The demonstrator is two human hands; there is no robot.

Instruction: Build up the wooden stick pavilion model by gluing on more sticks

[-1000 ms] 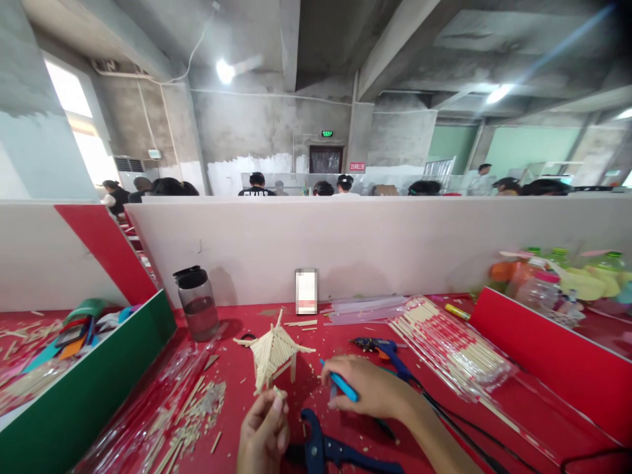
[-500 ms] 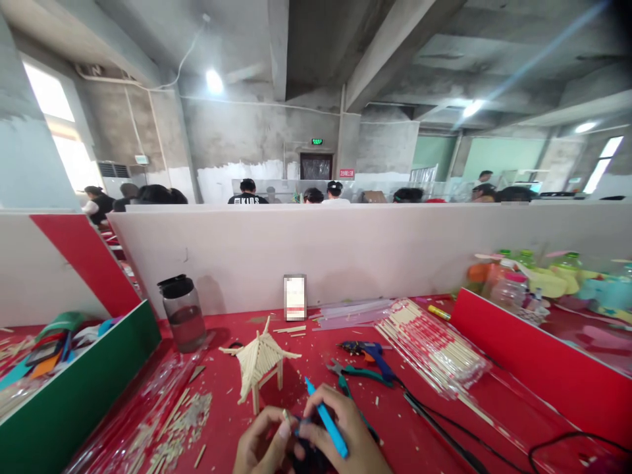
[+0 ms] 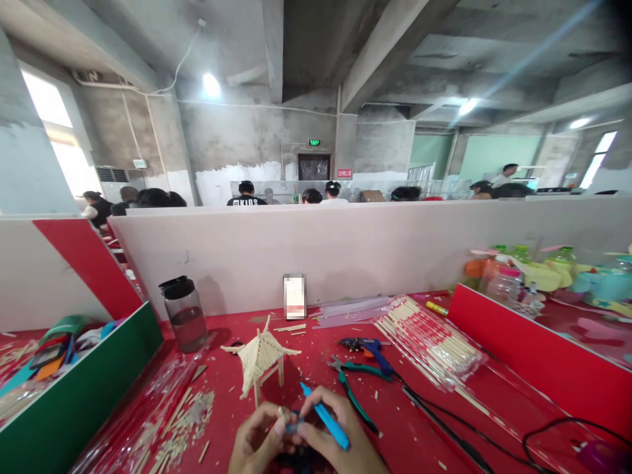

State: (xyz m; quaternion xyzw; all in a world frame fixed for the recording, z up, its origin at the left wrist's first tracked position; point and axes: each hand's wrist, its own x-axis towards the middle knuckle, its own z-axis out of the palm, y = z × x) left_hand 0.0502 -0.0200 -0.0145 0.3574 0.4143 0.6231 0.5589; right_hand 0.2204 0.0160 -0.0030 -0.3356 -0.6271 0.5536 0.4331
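My left hand is closed, with a short pale wooden stick piece pinched at its fingertips. A bright blue pen lies slantwise across my right hand, held in its closed fingers. Between the fingertips of both hands is a small bluish piece, too blurred to name. Just beyond my hands stands a small pavilion model made of wooden sticks, with a peaked roof on legs. To the right lie green-handled cutting pliers and a blue glue gun.
A dark-lidded bottle stands at the left, near wood scraps. Bagged wooden sticks lie on the right beside a black cable. A phone leans on the white partition. Green and red dividers flank the table.
My hands have shifted slightly and drawn closer at the fingertips, and the bluish piece shows more clearly. The pen stays in my right hand. The view has turned a little.
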